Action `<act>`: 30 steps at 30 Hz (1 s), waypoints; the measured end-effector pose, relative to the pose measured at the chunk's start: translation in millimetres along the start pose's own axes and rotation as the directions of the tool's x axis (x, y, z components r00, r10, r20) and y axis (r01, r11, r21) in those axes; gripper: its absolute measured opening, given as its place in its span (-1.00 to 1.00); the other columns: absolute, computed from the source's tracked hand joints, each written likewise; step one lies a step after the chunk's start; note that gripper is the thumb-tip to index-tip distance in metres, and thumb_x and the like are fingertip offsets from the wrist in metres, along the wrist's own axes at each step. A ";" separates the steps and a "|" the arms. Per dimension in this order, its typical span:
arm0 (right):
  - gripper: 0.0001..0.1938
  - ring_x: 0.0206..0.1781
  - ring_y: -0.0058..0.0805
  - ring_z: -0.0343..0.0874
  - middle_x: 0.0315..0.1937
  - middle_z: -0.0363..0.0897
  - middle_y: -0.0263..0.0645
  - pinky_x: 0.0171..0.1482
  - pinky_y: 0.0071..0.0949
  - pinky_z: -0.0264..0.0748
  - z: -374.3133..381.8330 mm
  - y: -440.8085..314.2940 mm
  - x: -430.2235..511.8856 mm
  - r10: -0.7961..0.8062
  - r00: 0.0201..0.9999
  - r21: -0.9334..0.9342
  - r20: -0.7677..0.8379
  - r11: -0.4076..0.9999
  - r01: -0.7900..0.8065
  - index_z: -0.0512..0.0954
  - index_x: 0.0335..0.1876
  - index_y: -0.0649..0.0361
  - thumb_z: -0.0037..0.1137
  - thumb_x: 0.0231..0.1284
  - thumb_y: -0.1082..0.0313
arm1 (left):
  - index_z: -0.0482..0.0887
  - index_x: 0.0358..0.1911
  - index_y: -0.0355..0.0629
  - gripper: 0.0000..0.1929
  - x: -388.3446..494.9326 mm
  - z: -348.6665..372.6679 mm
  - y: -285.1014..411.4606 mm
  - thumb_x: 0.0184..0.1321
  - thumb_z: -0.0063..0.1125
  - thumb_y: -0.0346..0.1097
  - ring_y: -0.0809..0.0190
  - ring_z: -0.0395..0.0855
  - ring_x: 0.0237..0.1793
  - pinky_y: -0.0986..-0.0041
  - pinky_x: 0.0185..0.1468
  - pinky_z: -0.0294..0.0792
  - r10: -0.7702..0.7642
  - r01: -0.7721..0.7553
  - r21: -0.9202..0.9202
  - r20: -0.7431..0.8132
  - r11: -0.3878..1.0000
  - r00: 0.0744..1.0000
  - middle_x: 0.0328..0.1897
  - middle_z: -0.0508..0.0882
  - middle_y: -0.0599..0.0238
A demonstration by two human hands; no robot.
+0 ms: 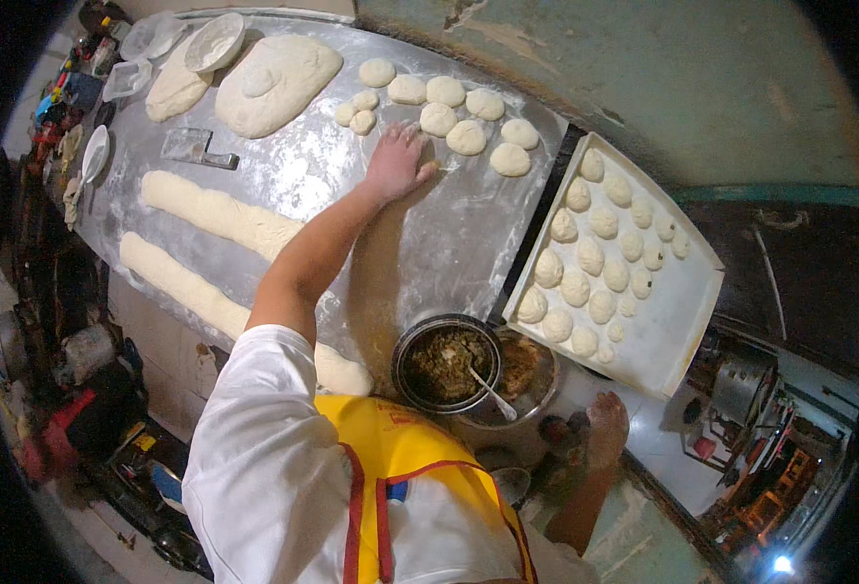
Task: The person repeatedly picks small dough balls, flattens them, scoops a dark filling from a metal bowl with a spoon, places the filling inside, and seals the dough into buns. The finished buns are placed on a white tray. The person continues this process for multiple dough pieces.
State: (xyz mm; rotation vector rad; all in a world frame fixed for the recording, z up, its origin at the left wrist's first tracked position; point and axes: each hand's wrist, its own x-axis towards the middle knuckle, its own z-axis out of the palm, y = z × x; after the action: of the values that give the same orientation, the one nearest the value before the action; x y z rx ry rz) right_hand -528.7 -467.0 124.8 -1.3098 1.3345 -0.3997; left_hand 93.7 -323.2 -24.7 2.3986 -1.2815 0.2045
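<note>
My left hand [398, 162] reaches palm down over the floured metal worktop [436, 241], its fingertips beside small flattened dough rounds [438, 119]. Whether anything lies under the palm is hidden. My right hand [608, 427] is low at the right, just below the tray's lower edge; it is blurred, and its grip is unclear. Near my apron stands a metal bowl of chopped, dark filling [447, 361] with a spoon [493, 394] in it. Two long dough rolls [210, 212] lie under and beside my left forearm. Pleated filled buns [590, 255] sit in rows on the white tray [681, 328].
Large dough masses [279, 84], a cleaver-like dough cutter [197, 148] and plastic bowls [215, 42] occupy the far left of the worktop. A clear bowl of brownish contents [528, 372] adjoins the filling bowl. A greenish wall [655, 87] borders the far side. Assorted household items crowd the left.
</note>
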 end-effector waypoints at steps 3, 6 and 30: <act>-0.57 0.09 -0.33 0.54 0.10 0.53 -0.10 0.11 -0.37 0.51 12.8 -3.4 -0.6 -0.013 0.999 0.024 0.034 1.000 0.012 0.41 0.22 0.35 0.17 0.33 0.31 | 0.54 0.13 -0.11 -0.58 -36.1 1.4 -2.4 0.20 0.12 -0.17 -0.13 0.35 0.33 0.10 0.37 0.24 0.096 -0.084 -0.114 0.103 0.990 0.990 0.31 0.46 0.03; -0.53 0.05 -0.28 0.58 0.08 0.55 -0.06 0.11 -0.31 0.53 26.3 -8.4 -12.0 0.034 0.996 0.369 0.079 0.927 -0.061 0.40 0.23 0.38 0.18 0.32 0.26 | 0.53 0.16 -0.07 -0.56 -103.2 -34.3 -2.7 0.17 0.10 -0.21 -0.13 0.33 0.35 0.06 0.38 0.21 0.204 -0.147 -0.209 0.282 0.967 0.937 0.34 0.45 0.07; -0.59 0.02 -0.23 0.65 -0.04 0.66 0.01 0.08 -0.31 0.52 432.9 -79.5 3.9 -0.134 0.595 -0.321 0.793 0.738 0.593 0.55 0.10 0.35 0.18 0.22 0.23 | 0.22 0.41 -0.29 -0.34 -232.7 -99.6 21.7 0.35 0.03 -0.04 -0.21 0.10 0.50 0.09 0.53 -0.04 -0.382 0.345 -0.456 0.013 0.820 0.924 0.49 0.21 -0.18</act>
State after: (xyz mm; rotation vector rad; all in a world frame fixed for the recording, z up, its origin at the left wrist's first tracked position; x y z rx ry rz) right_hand -125.1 -300.2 70.2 -1.9971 0.4389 0.2855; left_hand -49.7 -114.7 -1.8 2.1424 -0.7069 -0.1045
